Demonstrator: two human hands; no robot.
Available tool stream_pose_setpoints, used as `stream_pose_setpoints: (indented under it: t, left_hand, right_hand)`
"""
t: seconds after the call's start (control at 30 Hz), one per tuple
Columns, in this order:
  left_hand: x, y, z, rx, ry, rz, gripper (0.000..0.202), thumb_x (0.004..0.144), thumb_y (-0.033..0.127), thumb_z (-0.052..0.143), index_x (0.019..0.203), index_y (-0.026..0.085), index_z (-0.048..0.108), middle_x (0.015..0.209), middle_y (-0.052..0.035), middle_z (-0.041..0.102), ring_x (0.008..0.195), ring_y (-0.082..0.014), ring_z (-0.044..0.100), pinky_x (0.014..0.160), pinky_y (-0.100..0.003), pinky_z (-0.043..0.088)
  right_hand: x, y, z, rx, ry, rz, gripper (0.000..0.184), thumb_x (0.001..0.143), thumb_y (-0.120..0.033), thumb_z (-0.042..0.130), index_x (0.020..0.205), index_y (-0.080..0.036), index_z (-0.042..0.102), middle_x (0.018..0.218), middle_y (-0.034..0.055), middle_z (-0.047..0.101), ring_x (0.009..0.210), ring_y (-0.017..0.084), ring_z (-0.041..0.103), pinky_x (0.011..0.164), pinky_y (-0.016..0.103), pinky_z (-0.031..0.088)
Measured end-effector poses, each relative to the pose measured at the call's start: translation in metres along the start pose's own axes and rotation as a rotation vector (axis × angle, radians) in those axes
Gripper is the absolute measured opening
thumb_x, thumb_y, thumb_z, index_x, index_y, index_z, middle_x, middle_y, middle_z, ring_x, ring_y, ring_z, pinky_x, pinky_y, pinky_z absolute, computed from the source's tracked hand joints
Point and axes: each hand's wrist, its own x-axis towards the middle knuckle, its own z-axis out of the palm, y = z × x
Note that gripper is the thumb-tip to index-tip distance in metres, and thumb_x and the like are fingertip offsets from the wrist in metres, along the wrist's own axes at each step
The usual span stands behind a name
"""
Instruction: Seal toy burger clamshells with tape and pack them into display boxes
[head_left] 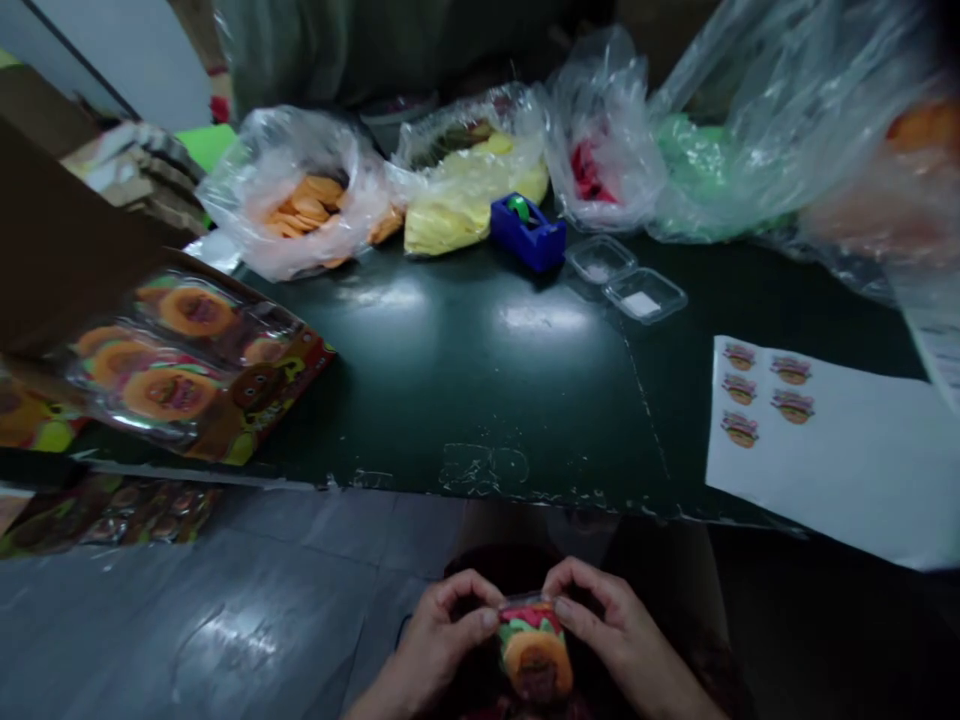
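Note:
Over my lap, below the table's front edge, both hands pinch the upper corners of a small clear pack with a toy burger (pixel 535 655) in it. Orange bun, red and green layers and a dark label show through the plastic. My left hand (pixel 442 632) grips the left corner between thumb and fingers. At the right corner, my right hand (pixel 609 622) does the same. On the table ahead lies an opened clear plastic box (pixel 643 295) with a small white piece in it, beside a blue tape dispenser (pixel 528 232).
A display carton (pixel 255 400) of packed toy burgers stands at the left. Bags of orange pieces (pixel 307 205), yellow pieces (pixel 450 215), red pieces (pixel 592 175) and green pieces (pixel 694 165) line the back. A sticker sheet (pixel 840 480) lies at the right edge of the dark green table (pixel 465 370).

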Motion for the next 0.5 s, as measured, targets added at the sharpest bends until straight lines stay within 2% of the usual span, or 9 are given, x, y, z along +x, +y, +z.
stream_pose_setpoints:
  t: [0.13,0.23,0.3,0.4,0.5]
  left_hand:
    - [0.003,0.043,-0.01,0.406,-0.146,0.136,0.017,0.078,0.033,0.068,0.086,0.018,0.071,0.086,-0.001,0.061,0.084,-0.016,0.054,0.075,-0.023,0.039]
    - [0.007,0.052,-0.011,0.395,-0.187,0.105,0.015,0.078,0.029,0.064,0.082,0.015,0.069,0.083,-0.0014,0.062,0.078,-0.015,0.054,0.069,-0.022,0.04]
    - [0.008,0.047,-0.013,0.295,-0.129,0.086,0.015,0.076,0.028,0.063,0.077,0.014,0.066,0.076,-0.0007,0.061,0.072,-0.0138,0.052,0.066,-0.022,0.039]
    - [0.006,0.037,-0.019,0.125,0.024,0.11,0.02,0.074,0.033,0.065,0.07,0.013,0.062,0.065,0.0017,0.055,0.062,-0.0111,0.047,0.06,-0.021,0.037]
    - [0.003,0.034,-0.023,-0.095,0.171,0.122,0.027,0.072,0.037,0.071,0.071,0.013,0.061,0.063,0.0029,0.054,0.059,-0.009,0.045,0.057,-0.019,0.037]
  right_hand:
    - [0.017,-0.011,0.013,0.06,-0.079,0.028,0.017,0.076,-0.033,0.062,0.076,-0.02,0.052,0.072,-0.0022,0.05,0.071,0.016,0.047,0.064,0.025,0.04]
    - [0.019,-0.007,0.02,0.121,-0.069,0.045,0.024,0.073,-0.033,0.066,0.078,-0.021,0.046,0.073,-0.0035,0.049,0.07,0.014,0.045,0.062,0.024,0.039]
    - [0.017,0.001,0.021,0.082,-0.082,0.038,0.025,0.076,-0.038,0.063,0.077,-0.021,0.045,0.073,-0.0035,0.047,0.07,0.014,0.042,0.061,0.024,0.037]
    - [0.012,0.01,0.019,-0.078,-0.124,0.027,0.028,0.085,-0.045,0.052,0.075,-0.02,0.046,0.072,-0.0024,0.046,0.07,0.015,0.041,0.062,0.025,0.036]
    - [0.011,0.009,0.019,-0.188,-0.122,-0.021,0.034,0.091,-0.049,0.041,0.075,-0.02,0.047,0.071,-0.0014,0.047,0.068,0.015,0.043,0.061,0.026,0.037]
